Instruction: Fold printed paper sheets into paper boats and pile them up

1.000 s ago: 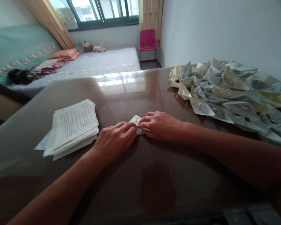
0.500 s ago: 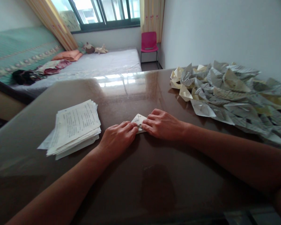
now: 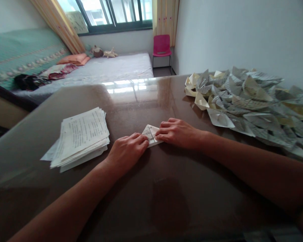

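A small folded paper [image 3: 152,133] with a pointed top lies on the brown tabletop in front of me, printed marks and a crease showing on its face. My left hand [image 3: 130,148] grips its left edge, fingers closed and pressed together. On its right side, my right hand [image 3: 178,131] pinches the other edge with bent fingers. The fingertips hide both sides of the paper. Both thumbs are mostly out of sight.
A stack of printed sheets [image 3: 83,134] lies to the left on the glossy table [image 3: 131,205]. Many folded paper boats [image 3: 221,117] are heaped at the right by the wall. Beyond the table are a bed [image 3: 131,65] and a pink chair [image 3: 162,45].
My hands have moved slightly apart, the right one a little to the right. More of the folded paper's face and lower edge shows between them.
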{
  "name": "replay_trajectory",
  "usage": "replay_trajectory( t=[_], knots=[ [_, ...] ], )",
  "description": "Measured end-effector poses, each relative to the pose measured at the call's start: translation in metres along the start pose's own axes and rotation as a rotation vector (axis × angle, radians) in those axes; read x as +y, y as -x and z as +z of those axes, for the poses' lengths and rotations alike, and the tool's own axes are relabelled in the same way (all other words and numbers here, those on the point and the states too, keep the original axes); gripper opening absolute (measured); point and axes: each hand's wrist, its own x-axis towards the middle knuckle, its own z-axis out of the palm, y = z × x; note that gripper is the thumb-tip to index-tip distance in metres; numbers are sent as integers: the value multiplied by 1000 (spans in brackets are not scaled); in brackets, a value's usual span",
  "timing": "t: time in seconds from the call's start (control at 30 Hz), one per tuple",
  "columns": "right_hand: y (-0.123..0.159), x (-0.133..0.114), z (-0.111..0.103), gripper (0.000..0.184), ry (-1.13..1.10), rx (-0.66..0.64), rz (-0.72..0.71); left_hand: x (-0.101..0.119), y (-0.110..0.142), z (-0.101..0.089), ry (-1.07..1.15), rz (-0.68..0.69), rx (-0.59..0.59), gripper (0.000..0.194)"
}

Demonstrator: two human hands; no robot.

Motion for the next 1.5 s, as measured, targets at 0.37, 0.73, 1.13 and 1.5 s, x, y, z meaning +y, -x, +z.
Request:
replay_trajectory(
  t=[0.37, 0.73, 1.13, 1.5],
  knots=[
    [3, 24, 11, 18, -601, 80, 307, -18, -1, 4, 392, -257, -38, 21],
    [-2, 20, 19, 16, -529, 86, 545, -24, -5, 17, 472, -438, -46, 21],
    [-8, 14, 12, 16, -294, -2, 616, -17, -8, 13, 228, -479, -173, 26],
    [-8, 13, 12, 17, -296, 5, 636, 3, -5, 9, 114, -110, 108, 37]
  ],
)
